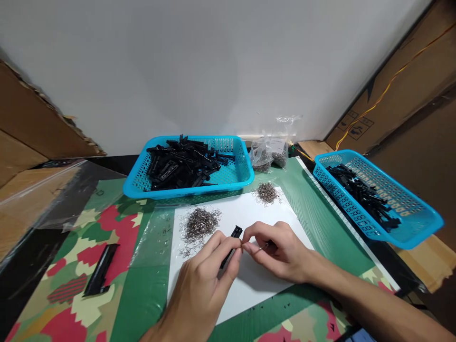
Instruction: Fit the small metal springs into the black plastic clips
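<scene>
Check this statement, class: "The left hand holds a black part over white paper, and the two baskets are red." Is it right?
No, the colour is wrong: the head view shows that the left basket and the right basket are blue. The left hand does hold a black part over white paper.

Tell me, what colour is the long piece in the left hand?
The piece is black, seen best in the head view.
</scene>
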### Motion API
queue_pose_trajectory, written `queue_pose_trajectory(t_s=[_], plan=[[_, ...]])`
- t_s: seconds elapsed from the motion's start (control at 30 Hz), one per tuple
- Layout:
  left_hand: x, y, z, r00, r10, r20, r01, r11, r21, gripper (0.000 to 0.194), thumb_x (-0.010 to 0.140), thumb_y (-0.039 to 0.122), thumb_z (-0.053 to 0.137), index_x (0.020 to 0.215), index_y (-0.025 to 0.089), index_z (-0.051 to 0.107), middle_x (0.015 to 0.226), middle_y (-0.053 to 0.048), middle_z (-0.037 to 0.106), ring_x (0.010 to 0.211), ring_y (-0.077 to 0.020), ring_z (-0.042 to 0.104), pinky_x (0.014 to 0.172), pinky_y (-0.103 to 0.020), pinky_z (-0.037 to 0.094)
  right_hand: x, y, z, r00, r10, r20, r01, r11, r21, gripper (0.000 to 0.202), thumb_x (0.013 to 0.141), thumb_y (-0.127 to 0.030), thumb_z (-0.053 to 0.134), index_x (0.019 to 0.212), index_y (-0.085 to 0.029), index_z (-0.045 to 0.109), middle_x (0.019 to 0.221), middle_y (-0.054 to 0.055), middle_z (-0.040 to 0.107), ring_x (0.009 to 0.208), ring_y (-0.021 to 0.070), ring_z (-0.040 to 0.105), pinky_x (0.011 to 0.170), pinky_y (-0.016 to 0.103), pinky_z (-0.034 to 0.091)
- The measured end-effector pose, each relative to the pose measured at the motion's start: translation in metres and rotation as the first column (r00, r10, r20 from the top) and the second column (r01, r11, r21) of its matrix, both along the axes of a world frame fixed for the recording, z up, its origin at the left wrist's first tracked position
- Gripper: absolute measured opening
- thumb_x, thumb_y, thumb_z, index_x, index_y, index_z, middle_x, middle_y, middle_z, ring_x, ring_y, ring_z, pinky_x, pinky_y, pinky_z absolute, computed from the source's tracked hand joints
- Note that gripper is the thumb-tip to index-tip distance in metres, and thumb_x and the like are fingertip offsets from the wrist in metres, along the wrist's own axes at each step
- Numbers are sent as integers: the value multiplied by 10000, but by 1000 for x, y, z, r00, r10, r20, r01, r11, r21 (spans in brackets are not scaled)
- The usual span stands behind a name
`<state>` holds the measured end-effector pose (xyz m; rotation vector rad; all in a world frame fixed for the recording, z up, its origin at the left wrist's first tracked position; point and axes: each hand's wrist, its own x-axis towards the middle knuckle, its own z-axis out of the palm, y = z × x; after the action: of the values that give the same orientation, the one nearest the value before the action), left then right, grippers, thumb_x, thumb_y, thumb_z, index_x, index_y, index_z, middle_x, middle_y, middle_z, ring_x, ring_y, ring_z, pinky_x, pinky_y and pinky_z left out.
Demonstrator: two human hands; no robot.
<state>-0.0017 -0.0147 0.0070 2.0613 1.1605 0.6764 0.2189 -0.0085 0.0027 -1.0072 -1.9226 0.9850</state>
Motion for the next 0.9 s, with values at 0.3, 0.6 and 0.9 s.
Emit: queue_pose_trajectory(t_s=[0.3,0.6,0.9], plan=[[5,-1,-5,983,25,-180,4,987,158,253,1097,284,435,984,257,660,887,9,622,688,-154,658,612,-271,465,4,4,-8,980,57,192,-87,984,155,171,897,-81,593,1039,-167,630,603,-118,334,501,70,248,512,215,221],[4,0,-2,982,133,-132,-109,978,176,291,1122,299,399,1359,318,565,1062,-3,745,791,-167,749,621,-250,524,13,12,0,982,-170,80,173,985,-27,52,890,-197,654,864,-177,694,555,-104,333,490,75,283,500,219,256],[5,-4,-19,995,90,38,-92,994,57,326,1084,285,535,1408,273,496,857,28,740,699,-138,743,598,-201,557,8,14,7,957,-287,37,289,954,-84,71,832,-188,662,775,-170,700,517,-102,310,491,77,252,489,239,225]])
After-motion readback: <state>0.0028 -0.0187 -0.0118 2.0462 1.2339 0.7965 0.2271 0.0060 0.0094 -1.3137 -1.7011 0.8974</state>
